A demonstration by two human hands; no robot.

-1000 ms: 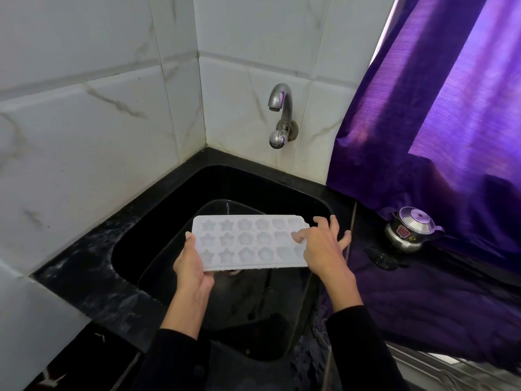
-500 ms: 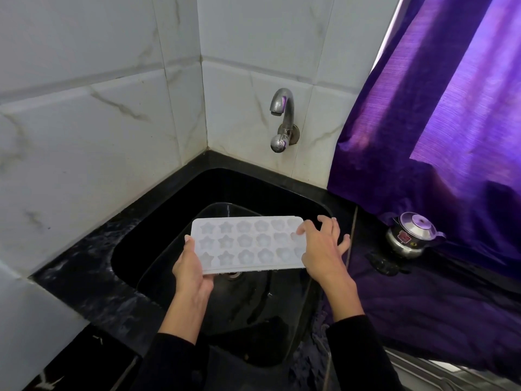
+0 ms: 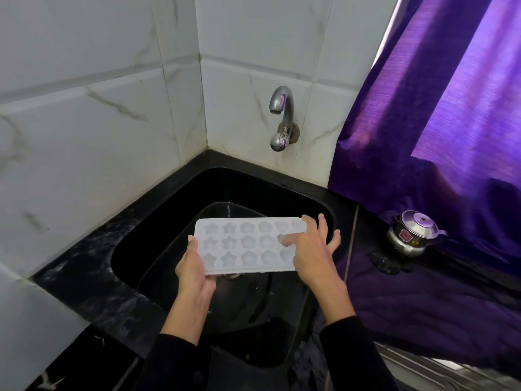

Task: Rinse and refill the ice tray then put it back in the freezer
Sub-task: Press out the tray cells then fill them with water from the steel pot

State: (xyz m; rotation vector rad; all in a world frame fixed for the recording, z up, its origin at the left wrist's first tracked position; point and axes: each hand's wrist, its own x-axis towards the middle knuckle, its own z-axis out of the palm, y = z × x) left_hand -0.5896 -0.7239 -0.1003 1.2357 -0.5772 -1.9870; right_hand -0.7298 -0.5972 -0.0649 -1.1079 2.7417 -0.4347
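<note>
A white ice tray [image 3: 245, 244] with star and flower shaped cells is held level above the black sink [image 3: 169, 210]. My left hand [image 3: 193, 270] grips its near left corner, thumb along the left edge and fingers underneath. My right hand [image 3: 311, 249] lies over the tray's right end with its fingers spread, and the thumb tip sits in one of the cells. A chrome tap [image 3: 280, 117] juts from the tiled wall above the sink, and no water runs from it. The cells look dry, though I cannot be sure.
White marble tiles close the corner behind the sink. A black stone counter [image 3: 81, 280] rims the sink. A purple curtain [image 3: 439, 114] hangs at the right, its cloth draped over the counter. A small steel kettle [image 3: 413, 234] stands there.
My right hand has slid leftward from the tray's right edge onto its top, thumb now in a cell. The tray and my left hand have stayed about where they were.
</note>
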